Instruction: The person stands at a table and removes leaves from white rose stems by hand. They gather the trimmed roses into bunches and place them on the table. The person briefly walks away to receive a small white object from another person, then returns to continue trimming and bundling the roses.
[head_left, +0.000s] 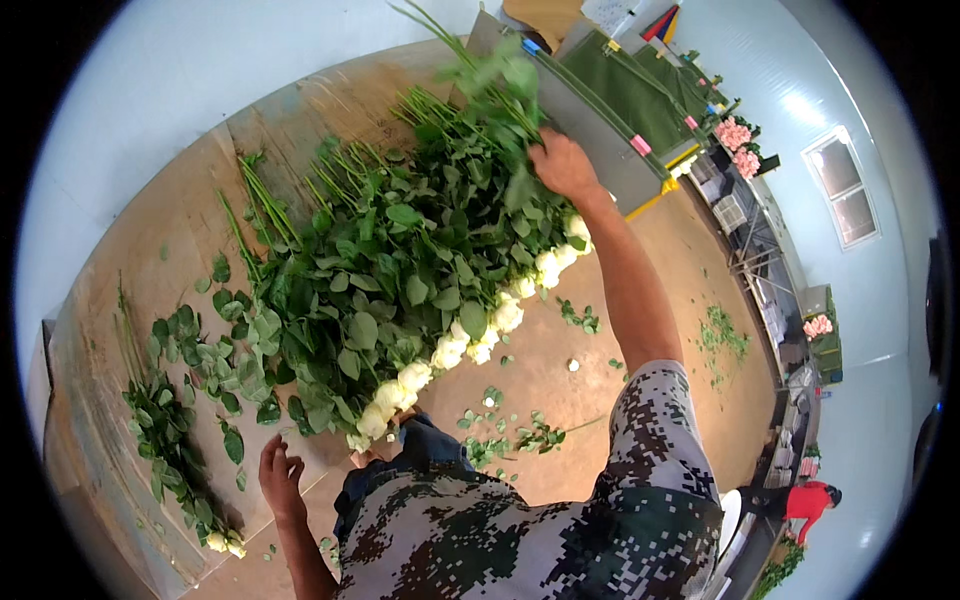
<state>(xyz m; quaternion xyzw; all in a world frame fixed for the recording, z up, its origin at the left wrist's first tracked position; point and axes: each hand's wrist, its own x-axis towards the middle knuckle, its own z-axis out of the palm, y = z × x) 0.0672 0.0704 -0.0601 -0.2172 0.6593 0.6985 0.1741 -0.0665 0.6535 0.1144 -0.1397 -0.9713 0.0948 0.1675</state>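
A long row of white roses (450, 349) lies on the table (202, 180), blooms along the edge nearest me and leafy stems (405, 255) pointing away. At the row's far right end, my right hand (564, 166) is closed around rose stems (495, 86), whose leaves are blurred. My left hand (282, 472) is by the near table edge, fingers loosely bent and apart, with nothing in it. Left of it lies a smaller bunch of white roses (169, 435). Loose leaves (232, 442) lie between that bunch and the row.
Grey bins with green lining (622, 82) stand beyond the right end of the row. Cut leaves (536, 435) are scattered on the floor (675, 247). Along the far wall are racks and pink flowers (733, 133). A person in a red top (806, 502) is at the lower right.
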